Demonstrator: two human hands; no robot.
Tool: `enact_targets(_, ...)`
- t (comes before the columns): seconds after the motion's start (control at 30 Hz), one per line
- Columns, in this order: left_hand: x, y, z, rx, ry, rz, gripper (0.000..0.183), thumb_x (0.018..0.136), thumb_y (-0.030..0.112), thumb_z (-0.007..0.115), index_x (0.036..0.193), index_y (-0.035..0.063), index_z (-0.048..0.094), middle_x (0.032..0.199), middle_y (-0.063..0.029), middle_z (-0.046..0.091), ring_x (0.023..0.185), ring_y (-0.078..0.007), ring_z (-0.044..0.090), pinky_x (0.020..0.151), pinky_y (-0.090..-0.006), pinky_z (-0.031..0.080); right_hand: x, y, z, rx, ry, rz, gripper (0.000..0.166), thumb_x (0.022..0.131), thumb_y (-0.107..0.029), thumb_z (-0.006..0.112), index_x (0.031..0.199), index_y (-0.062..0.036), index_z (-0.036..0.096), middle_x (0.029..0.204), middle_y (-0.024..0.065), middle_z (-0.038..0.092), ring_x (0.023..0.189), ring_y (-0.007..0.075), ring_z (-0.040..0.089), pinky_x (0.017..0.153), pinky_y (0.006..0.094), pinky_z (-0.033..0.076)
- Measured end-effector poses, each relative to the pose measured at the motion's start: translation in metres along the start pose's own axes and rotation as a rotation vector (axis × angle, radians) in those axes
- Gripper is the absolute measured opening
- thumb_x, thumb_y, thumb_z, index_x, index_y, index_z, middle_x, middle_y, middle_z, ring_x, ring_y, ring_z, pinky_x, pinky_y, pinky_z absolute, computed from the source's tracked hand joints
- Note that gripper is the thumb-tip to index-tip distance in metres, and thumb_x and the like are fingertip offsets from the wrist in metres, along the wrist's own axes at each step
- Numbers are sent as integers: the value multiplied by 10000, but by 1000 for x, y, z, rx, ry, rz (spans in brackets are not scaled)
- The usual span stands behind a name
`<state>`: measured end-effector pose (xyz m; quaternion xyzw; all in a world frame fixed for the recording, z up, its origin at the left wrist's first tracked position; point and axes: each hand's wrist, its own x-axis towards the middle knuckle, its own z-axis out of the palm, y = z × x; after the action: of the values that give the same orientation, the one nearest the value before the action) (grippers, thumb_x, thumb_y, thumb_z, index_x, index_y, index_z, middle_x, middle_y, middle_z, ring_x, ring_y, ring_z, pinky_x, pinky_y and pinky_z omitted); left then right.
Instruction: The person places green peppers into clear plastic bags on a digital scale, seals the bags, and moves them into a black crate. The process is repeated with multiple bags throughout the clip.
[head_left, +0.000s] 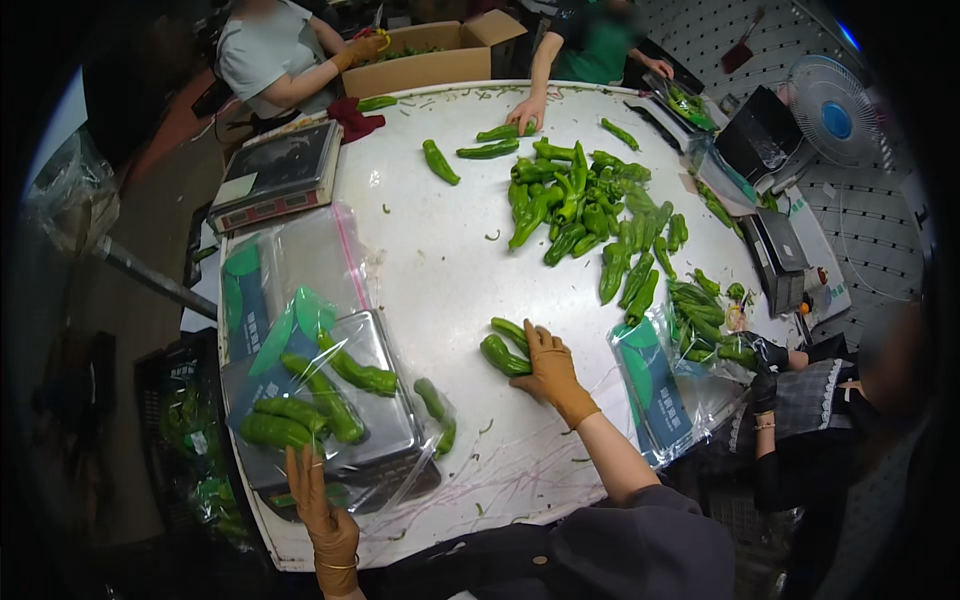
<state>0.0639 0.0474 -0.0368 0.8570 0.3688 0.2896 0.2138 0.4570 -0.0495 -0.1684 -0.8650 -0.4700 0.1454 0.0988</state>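
Observation:
My right hand (556, 373), in a brown glove, grips two green peppers (504, 356) low over the middle of the white table, fingers on one side and thumb on the other. My left hand (322, 502), gloved alike, has its fingers extended, with the fingertips at the lower end of several green peppers (281, 431). These peppers lie in or on a clear plastic bag (375, 457) spread over a weighing scale with a metal plate (382, 337). Two more peppers (436, 416) rest under or in the film at the bag's right edge.
A heap of green peppers (577, 199) covers the table's (435, 277) far right. Printed bags (660, 390) lie right; another scale (277, 169) stands far left. One co-worker's hand (529, 114) touches a pepper; others work by a cardboard box (427, 71) and at right. A fan (834, 120) stands beyond.

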Motion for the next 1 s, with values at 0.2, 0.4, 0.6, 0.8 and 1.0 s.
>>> enact_targets(0.2,-10,-5,-12,-18,63,16,975,568,-224,321,1473,135,368,1504,-152,381,1441,-388,240,1153,-478,246,-29,-5,-15,299,82,-105,781,685,-211,770,1402,-180,462,1469,227,351,1270,444,405,1037,426,404)
enact_targets(0.4,-9,-1,-11,-61,24,-24,939,567,-205,323,1455,92,396,1498,-139,394,1448,-391,213,1170,-471,203,-19,-2,2,364,232,-55,351,702,-193,734,1035,-91,690,1371,173,480,1120,374,525,909,416,487)
enact_targets(0.6,-12,-3,-11,-108,26,-31,922,572,-203,326,1444,83,415,1494,-138,398,1449,-388,207,1173,-471,194,-30,-69,-18,166,66,-290,386,692,-171,726,1057,-56,670,1441,202,417,1140,405,516,978,432,447)
enact_targets(0.8,-15,-2,-16,-141,52,-37,936,577,-216,315,1449,109,417,1497,-131,398,1454,-370,206,1084,-421,213,-29,-52,16,218,-9,-353,623,647,-344,802,1149,-19,629,1467,325,306,1251,462,429,1049,463,393)
enact_targets(1.0,-15,-3,-15,-55,39,26,969,587,-234,274,1467,150,400,1525,-109,367,1463,-336,216,903,-272,420,-23,-66,35,207,28,-322,725,558,-362,865,1150,-15,632,1508,265,281,1288,412,412,1050,435,397)
